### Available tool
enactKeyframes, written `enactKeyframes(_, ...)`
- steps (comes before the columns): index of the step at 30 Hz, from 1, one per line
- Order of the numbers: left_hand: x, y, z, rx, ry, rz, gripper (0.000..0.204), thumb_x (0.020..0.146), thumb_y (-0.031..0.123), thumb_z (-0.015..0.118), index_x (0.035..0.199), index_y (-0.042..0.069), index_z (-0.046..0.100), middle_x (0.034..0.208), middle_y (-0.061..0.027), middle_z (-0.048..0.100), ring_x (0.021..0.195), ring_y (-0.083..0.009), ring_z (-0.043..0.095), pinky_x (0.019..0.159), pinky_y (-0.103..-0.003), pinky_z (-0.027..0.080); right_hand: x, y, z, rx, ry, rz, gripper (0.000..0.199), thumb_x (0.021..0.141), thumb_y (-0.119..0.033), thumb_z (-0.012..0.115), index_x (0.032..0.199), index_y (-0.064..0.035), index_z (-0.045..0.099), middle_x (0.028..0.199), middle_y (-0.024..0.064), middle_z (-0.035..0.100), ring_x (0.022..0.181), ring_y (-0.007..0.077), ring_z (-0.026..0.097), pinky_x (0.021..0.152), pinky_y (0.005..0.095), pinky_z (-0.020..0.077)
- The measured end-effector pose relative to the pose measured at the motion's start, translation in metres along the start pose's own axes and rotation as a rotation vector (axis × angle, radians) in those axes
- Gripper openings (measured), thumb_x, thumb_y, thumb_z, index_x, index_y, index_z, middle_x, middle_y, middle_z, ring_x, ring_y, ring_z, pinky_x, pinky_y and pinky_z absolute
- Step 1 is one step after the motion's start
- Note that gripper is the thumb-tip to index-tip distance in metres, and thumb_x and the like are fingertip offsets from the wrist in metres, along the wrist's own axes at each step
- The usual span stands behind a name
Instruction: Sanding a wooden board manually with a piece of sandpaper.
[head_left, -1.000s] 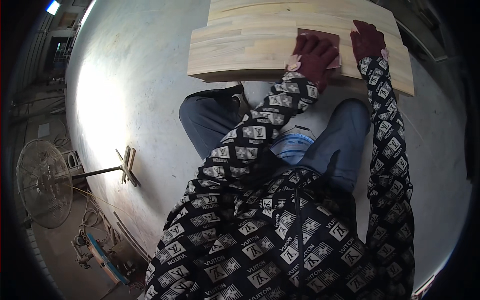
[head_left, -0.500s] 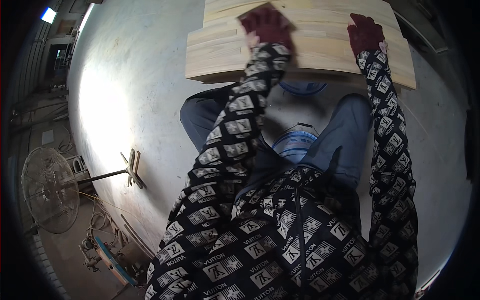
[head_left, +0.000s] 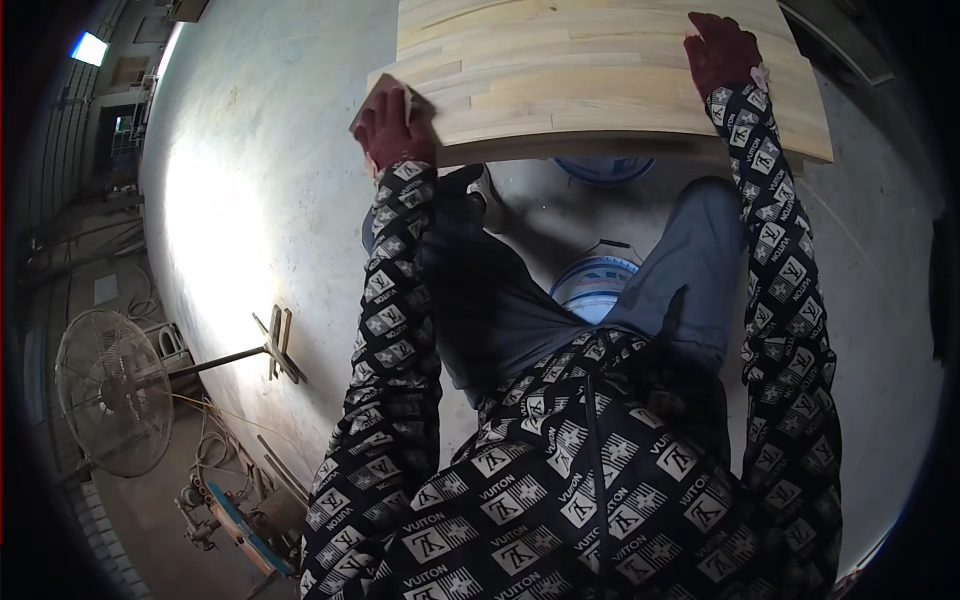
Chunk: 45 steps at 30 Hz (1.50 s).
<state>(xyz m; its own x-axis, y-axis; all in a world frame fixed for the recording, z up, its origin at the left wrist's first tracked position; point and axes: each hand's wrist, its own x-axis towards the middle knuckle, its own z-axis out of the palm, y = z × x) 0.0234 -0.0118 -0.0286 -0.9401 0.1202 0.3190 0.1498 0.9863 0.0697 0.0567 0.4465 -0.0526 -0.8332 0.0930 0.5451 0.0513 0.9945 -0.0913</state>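
A pale wooden panel [head_left: 590,95], made of glued strips, lies flat in front of me at the top of the view. At its near left corner, my left hand [head_left: 398,130] in a dark red glove presses on a flat brown piece of sandpaper [head_left: 388,83]. The sandpaper partly overhangs the panel's left edge, and the hand covers most of it. Near the panel's right side, my right hand [head_left: 722,55], in a matching glove, rests on the wood with its fingers spread and nothing in them.
One blue bucket [head_left: 605,170] shows beneath the panel's near edge. Another bucket [head_left: 592,285] stands between my legs. To the left are a fallen-looking pedestal fan [head_left: 115,390] with a crossed base [head_left: 278,345], and a blue-edged machine [head_left: 240,525] among cables.
My left hand has swept left and slightly nearer with the sandpaper, from the panel's middle to its left corner. My right hand stays at almost the same spot on the panel.
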Motion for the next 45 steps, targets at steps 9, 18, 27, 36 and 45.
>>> enactKeyframes(9,-0.055,0.224,0.010,-0.266,0.309,0.405,0.046,0.086,0.032,0.057,0.122,0.004,0.058,0.128,-0.0178,0.055,0.124,-0.0408,0.046,0.112,-0.058,0.029,0.005,0.009,0.007,-0.036,-0.036,-0.043,0.036,0.095,-0.030,0.058,0.126,-0.0141,0.065,0.123,0.0113,0.068,0.108,0.0321,0.064,0.097,0.0475,0.0489)
enactKeyframes(18,-0.058,0.134,-0.007,-0.425,0.110,0.472,0.054,0.083,0.018,0.064,0.136,0.006,0.058,0.141,-0.0201,0.054,0.130,-0.0447,0.045,0.113,-0.058,0.030,0.000,0.002,0.001,0.008,0.035,-0.049,0.036,0.095,-0.032,0.060,0.127,-0.0163,0.065,0.119,0.0124,0.068,0.104,0.0359,0.064,0.095,0.0472,0.0502)
enactKeyframes(27,-0.006,0.061,0.029,-0.785,0.313,0.106,0.037,0.087,0.033,0.054,0.117,0.015,0.064,0.130,-0.0121,0.057,0.121,-0.0399,0.048,0.107,-0.060,0.032,0.002,0.005,0.001,-0.021,0.000,-0.024,0.036,0.093,-0.033,0.061,0.123,-0.0124,0.067,0.120,0.0092,0.071,0.111,0.0298,0.065,0.098,0.0456,0.0489)
enactKeyframes(36,-0.070,0.206,-0.005,-0.602,0.055,0.631,0.051,0.079,0.022,0.066,0.127,0.006,0.059,0.133,-0.0157,0.055,0.128,-0.0404,0.045,0.115,-0.055,0.029,0.001,0.010,0.005,0.001,0.014,-0.067,0.037,0.096,-0.034,0.057,0.130,-0.0185,0.064,0.120,0.0134,0.067,0.107,0.0365,0.064,0.097,0.0485,0.0501)
enactKeyframes(45,-0.001,-0.006,0.007,-0.072,0.056,-0.104,0.046,0.090,0.034,0.057,0.131,0.015,0.064,0.143,-0.0154,0.055,0.134,-0.0366,0.045,0.112,-0.056,0.028,0.003,-0.003,-0.006,-0.088,-0.075,0.027,0.038,0.096,-0.036,0.057,0.125,-0.0147,0.067,0.124,0.0096,0.069,0.114,0.0289,0.064,0.100,0.0453,0.0484)
